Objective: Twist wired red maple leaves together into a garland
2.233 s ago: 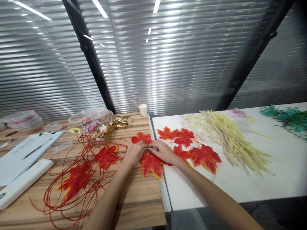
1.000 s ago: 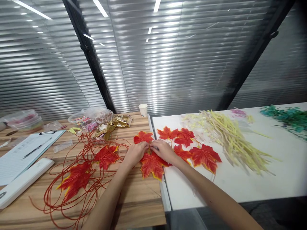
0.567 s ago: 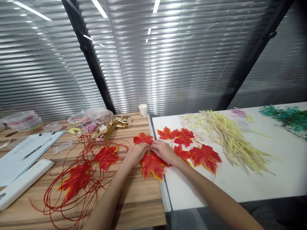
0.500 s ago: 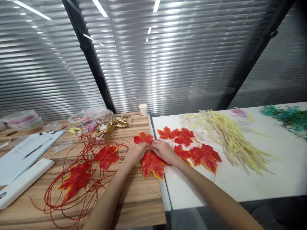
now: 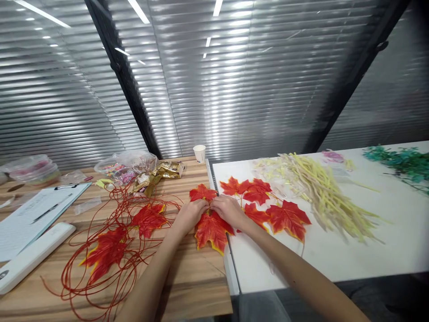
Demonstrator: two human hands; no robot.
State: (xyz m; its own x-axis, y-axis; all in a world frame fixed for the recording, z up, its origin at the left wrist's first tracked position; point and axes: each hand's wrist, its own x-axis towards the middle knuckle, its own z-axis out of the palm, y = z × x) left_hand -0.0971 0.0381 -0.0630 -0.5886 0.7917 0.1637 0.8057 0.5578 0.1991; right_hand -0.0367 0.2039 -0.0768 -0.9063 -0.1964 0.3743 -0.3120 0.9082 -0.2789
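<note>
My left hand (image 5: 191, 213) and my right hand (image 5: 228, 209) meet over the seam between two tabletops, fingers pinched close together. Both grip a red artificial maple leaf garland at its stem; the fingers cover the exact spot. One red-orange leaf (image 5: 213, 230) with yellow edges hangs toward me below the fingers, and another leaf (image 5: 203, 192) lies just beyond them. More leaves of the garland (image 5: 288, 218) spread over the white table to the right. Left of my hands, tangled red cord (image 5: 72, 268) lies around two loose maple leaves (image 5: 149, 219).
On the wooden table (image 5: 197, 286) are a clipboard (image 5: 36, 219), a white bar-shaped device (image 5: 36, 257), gold wrappers (image 5: 170, 169) and a paper cup (image 5: 199, 154). The white table (image 5: 258, 264) holds yellow strands (image 5: 321, 197) and green foliage (image 5: 398, 163). Slatted blinds stand behind.
The leaf below my fingers has turned slightly left, and the one beyond them has shifted a little right. Both hands stay nearly in place, still pinching.
</note>
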